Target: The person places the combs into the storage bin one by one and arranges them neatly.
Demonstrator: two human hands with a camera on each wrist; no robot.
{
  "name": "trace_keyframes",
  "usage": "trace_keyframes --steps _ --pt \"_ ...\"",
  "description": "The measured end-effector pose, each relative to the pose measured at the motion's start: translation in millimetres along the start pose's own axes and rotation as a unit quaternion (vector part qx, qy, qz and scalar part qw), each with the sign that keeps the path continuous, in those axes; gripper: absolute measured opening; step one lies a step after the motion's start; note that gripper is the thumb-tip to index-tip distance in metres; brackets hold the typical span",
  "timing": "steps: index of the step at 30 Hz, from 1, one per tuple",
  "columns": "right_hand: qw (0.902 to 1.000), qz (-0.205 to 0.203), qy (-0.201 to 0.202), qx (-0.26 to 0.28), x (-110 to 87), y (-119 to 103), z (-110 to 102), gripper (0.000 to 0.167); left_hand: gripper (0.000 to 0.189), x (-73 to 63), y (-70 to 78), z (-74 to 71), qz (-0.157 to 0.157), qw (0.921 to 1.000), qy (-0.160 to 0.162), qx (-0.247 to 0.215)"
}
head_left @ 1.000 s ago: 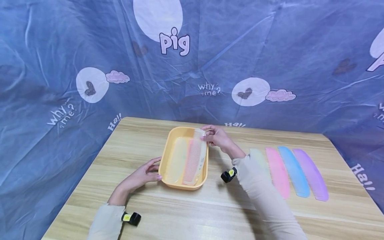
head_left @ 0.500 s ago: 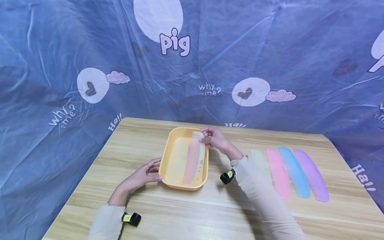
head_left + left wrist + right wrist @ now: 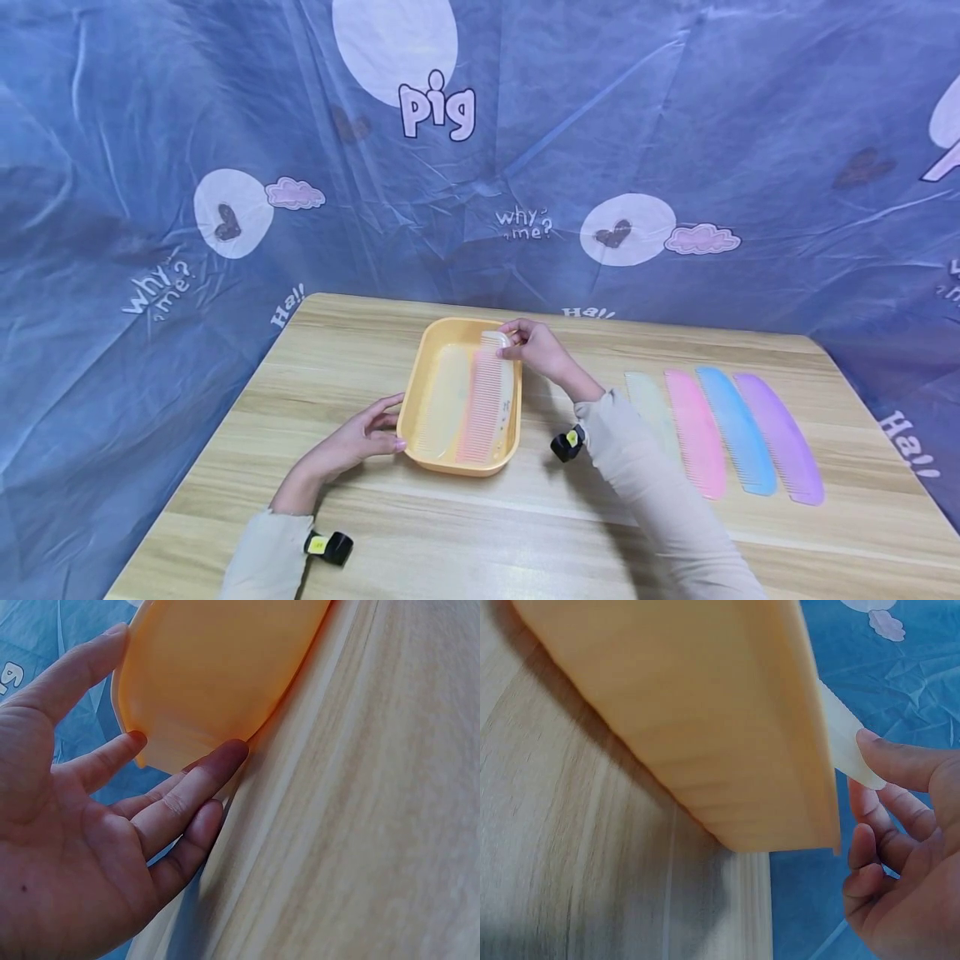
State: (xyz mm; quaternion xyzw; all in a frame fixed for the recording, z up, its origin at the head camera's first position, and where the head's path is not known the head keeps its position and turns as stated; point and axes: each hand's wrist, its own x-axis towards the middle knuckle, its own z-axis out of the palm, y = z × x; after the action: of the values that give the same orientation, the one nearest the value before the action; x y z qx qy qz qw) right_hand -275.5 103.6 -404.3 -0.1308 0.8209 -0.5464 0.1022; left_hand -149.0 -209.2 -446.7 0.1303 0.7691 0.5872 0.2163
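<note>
My right hand (image 3: 546, 354) pinches the upper end of an off-white comb (image 3: 508, 392) between thumb and fingers. This comb slants inside the yellow tray (image 3: 463, 470), along its right side. In the right wrist view the comb's tip (image 3: 847, 750) sticks out past the rim, under my thumb. Beside and partly under it lies a pink comb (image 3: 467, 425); a cream comb (image 3: 448, 396) lies further left in the tray. My left hand (image 3: 362, 435) touches the tray's near left corner with loosely extended fingers. In the left wrist view thumb and fingertips meet its outer wall (image 3: 217, 667).
On the wooden table (image 3: 480, 542), right of the tray, lie a pale green comb (image 3: 647, 400), a pink comb (image 3: 697, 433), a blue comb (image 3: 737, 429) and a purple comb (image 3: 780, 437). My right forearm partly covers the green one. A blue printed cloth (image 3: 480, 167) hangs behind.
My right hand has lowered the off-white comb further into the tray and shifted slightly, so its upper end sits lower. The left hand and the tray stay put.
</note>
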Motion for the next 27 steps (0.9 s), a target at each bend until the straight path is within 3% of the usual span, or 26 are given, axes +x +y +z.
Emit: trace_keyframes --steps 14,27 --pt "0.9967 -0.007 0.035 -0.073 -0.4 4.5 0.6 0.037 0.081 2.0 -4.1 0.6 0.004 1.0000 -0.001 -0.007" --pt "0.9980 -0.001 0.045 -0.043 -2.7 6.4 -3.8 0.037 0.081 1.5 -3.4 0.8 0.003 1.0000 -0.001 -0.002"
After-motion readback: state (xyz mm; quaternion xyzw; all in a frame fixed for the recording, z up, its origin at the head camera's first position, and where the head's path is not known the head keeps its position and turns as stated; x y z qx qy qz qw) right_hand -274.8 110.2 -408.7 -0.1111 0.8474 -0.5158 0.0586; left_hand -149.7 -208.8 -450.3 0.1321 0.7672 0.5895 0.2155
